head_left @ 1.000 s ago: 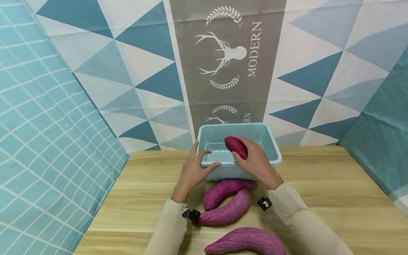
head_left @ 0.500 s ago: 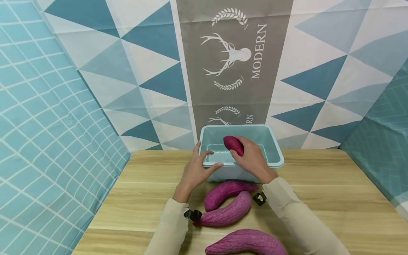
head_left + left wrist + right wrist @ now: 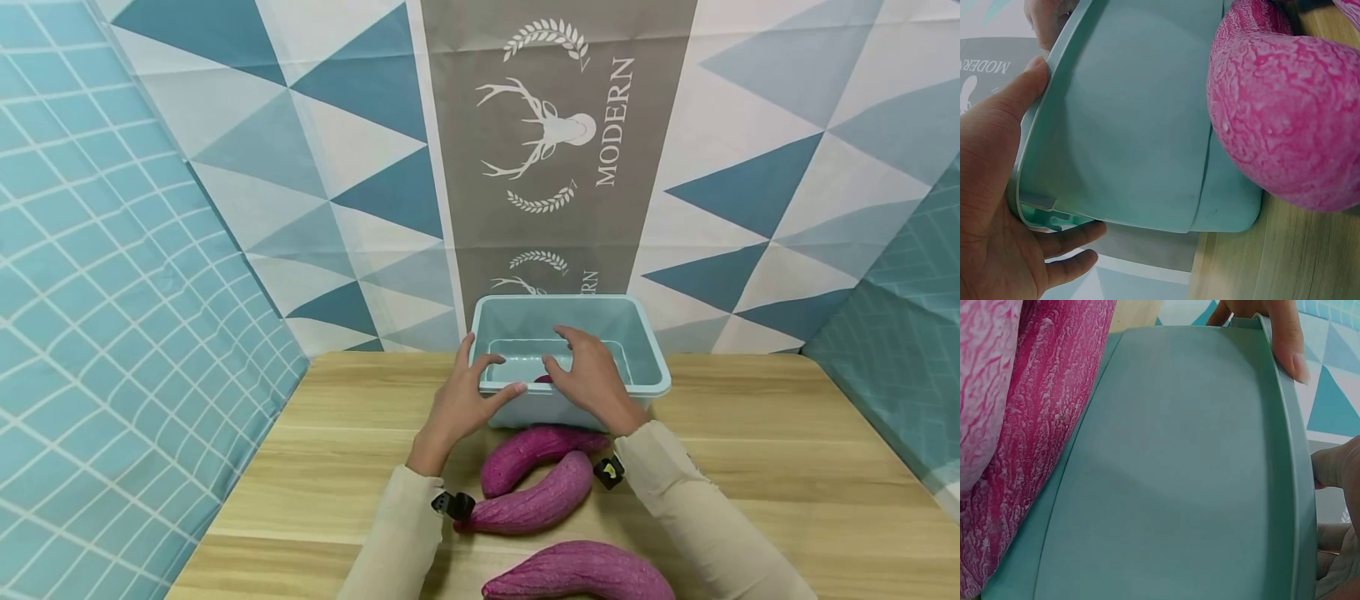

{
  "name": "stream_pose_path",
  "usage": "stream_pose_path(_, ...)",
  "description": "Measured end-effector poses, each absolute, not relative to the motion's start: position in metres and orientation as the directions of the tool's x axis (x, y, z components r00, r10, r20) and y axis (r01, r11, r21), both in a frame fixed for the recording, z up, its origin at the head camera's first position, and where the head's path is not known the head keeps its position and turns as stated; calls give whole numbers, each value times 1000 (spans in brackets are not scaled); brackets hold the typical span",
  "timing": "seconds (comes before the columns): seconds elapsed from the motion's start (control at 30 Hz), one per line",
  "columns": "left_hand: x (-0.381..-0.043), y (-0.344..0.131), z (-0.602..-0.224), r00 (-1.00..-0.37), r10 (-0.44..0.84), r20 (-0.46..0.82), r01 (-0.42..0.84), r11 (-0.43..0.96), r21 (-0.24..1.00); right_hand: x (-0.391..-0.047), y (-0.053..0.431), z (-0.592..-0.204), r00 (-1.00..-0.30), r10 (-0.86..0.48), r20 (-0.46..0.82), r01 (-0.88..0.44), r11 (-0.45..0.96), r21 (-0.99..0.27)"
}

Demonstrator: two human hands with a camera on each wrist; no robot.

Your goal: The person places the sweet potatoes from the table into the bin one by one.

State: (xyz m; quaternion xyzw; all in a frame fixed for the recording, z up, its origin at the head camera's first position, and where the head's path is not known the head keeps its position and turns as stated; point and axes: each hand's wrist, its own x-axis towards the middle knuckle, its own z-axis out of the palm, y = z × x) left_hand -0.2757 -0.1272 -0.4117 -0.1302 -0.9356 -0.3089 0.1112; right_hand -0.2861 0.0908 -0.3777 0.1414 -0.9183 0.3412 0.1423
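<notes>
My left hand (image 3: 459,400) grips the near left corner of a light blue plastic bin (image 3: 651,367), thumb lying on the front rim and fingers round the side. Over the inside of the bin, my right hand (image 3: 592,375) has its thumb and fingers spread apart with nothing between them. Below it a small part of a smooth dark red oblong vegetable, like a sweet potato, (image 3: 543,379) shows behind the front rim; the rest is hidden. In the left wrist view, a wrinkled pink-purple curved vegetable (image 3: 1285,119) lies close against the bin's front wall (image 3: 1129,125).
Two curved purple vegetables, a farther one (image 3: 525,454) and a nearer one (image 3: 532,500), lie side by side before the bin. A third purple vegetable (image 3: 585,571) is at the near edge of view. The wooden table (image 3: 345,467) meets patterned cloth (image 3: 360,167) behind.
My right hand has let go of the dark red vegetable, which has dropped to the bin's floor; its fingers have spread. The left hand stays on the bin corner.
</notes>
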Motion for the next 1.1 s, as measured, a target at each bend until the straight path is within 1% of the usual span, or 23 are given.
stream_pose_path(0.37, -277, -124, -412, -947, 177, 269, 303, 773, 557, -276, 98, -379, -920, -155, 361, -352, 734, -581)
stream_pose_path(0.73, -277, -124, -413, -948, 179, 263, 302, 765, 569, -246, 112, -379, -872, -144, 468, -425, 697, -577)
stream_pose_path(0.83, -276, -127, -412, -951, 174, 255, 293, 767, 571, -236, 118, -378, -849, -136, 511, -453, 685, -571)
stream_pose_path(1.1, -279, -130, -408, -955, 168, 244, 283, 763, 582, -207, 130, -377, -747, -81, 660, -563, 605, -563)
